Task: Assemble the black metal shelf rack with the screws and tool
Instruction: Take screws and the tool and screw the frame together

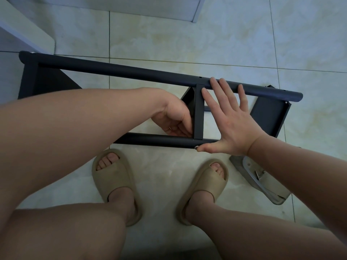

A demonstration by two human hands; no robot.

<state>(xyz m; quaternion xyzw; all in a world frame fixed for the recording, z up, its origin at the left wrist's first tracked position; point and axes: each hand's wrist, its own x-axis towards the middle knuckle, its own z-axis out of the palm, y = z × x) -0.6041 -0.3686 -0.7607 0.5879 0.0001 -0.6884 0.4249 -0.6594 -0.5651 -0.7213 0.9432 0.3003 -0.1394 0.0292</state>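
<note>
Currently pressing screw [196, 147] into near rail [159, 140] of rack [131, 72] with thumb of flat, spread right hand [231, 124], left hand [174, 117] curled just beside it at crosspiece [199, 113], grasp unclear; risks dropping or skewing screw if rails shift.

Shelf rack [131, 72] on the floor [169, 44], just ahead of two feet.
Its far tube [112, 69] runs behind its near tube [150, 140], with a crosspiece [198, 113] joining them. The left hand [174, 117] sits left of the crosspiece, against the near tube. The right hand [231, 124] spans the gap to its right, fingertips on the far tube, thumb beside a screw [196, 147]. A loose panel [266, 117] lies farther right, and a bag [262, 177] right of the feet.
</note>
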